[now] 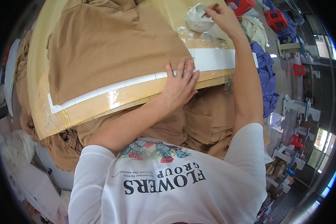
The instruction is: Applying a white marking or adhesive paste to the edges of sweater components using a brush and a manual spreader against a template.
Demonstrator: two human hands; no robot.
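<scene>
A tan knitted garment lies spread on a pale wooden table. My left hand rests flat with fingers apart on the garment's ribbed hem and on the white strip taped along the table's near edge. My right hand is raised at the far right of the table, fingers closed on a thin stick-like tool that reaches toward a white bowl. What the bowl holds is not visible.
More tan knitwear is heaped below the table's near edge and at the left. Blue fabric and a pale cloth pile at the right. Red plastic stools and white frames stand on the floor beyond.
</scene>
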